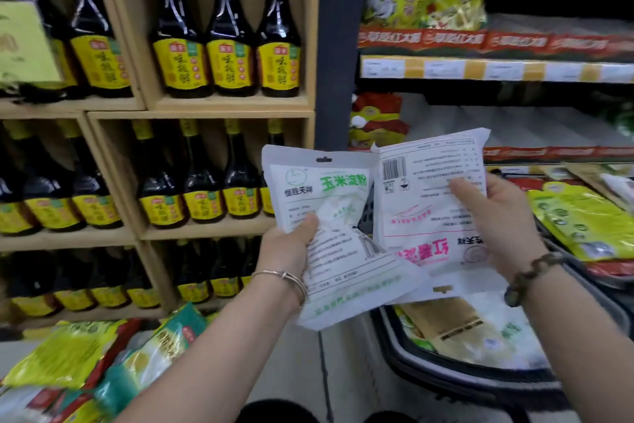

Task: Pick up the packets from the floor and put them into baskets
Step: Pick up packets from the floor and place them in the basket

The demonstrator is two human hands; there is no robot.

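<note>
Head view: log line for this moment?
left hand: grips green-print packet | right hand: grips pink-print packet | basket: lower right, holds packets | floor packets: lower left

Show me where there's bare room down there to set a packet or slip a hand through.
One bare patch: the strip of grey floor between the pile of packets on the left and the black basket on the right. Crowded: the basket's inside, full of packets, and the wooden shelves, packed with bottles.
</note>
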